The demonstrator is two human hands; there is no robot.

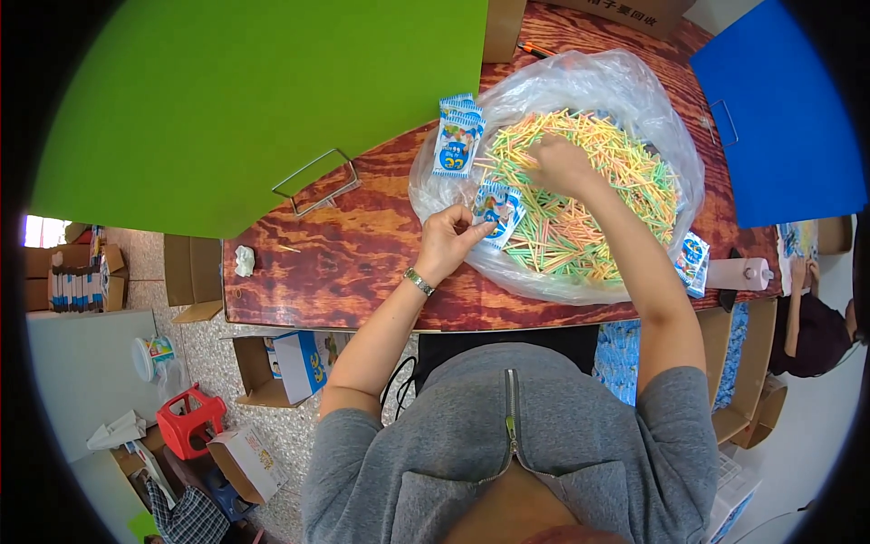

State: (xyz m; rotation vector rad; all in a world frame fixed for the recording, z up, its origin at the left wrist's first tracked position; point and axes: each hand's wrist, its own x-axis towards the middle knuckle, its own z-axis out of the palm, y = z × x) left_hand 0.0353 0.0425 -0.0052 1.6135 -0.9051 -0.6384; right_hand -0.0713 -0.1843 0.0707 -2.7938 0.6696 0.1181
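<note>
My left hand [450,238] pinches a small blue-and-white packet [498,210] between thumb and fingers at the near left edge of the pile. Thin pastel sticks [625,172], yellow, green and pink, lie heaped in a large clear plastic bag [680,118] spread wide on the table. My right hand [560,163] is over the left part of the heap, its fingers curled down into the sticks. Whatever it grips is hidden. Several similar packets [456,145] overlap on the bag's left edge.
More packets [692,263] and a pale pink bottle [739,274] are at the right of the wood-patterned table [362,236]. A green board [272,100] stands at left, a blue board [779,100] at right. Behind the bag lies an orange cutter [536,50]. Another person [811,335] sits far right.
</note>
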